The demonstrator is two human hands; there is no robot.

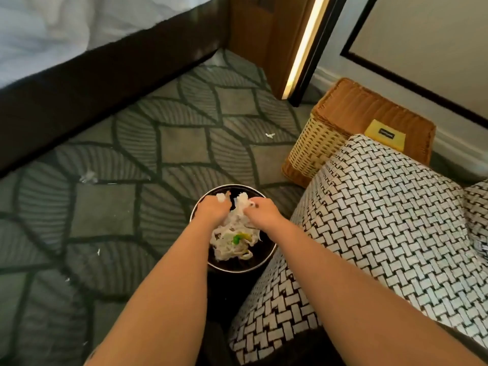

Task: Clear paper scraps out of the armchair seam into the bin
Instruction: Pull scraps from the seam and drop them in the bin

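Observation:
A round black bin (239,268) stands on the carpet beside the armchair (383,220), which has a black-and-white woven pattern. White crumpled paper with a green and yellow bit (233,243) fills the bin. Both my hands are over the bin's far half. My left hand (212,208) is curled around a small white scrap (220,198). My right hand (260,208) pinches another white scrap (243,200). The armchair seam is out of view.
Small white scraps lie on the patterned carpet (270,135), (88,177), (98,251). A wicker basket (330,138) with a yellow tag stands behind the armchair. A dark bed base (92,83) runs across the upper left, and a wooden panel with a light strip (303,46) stands at the back.

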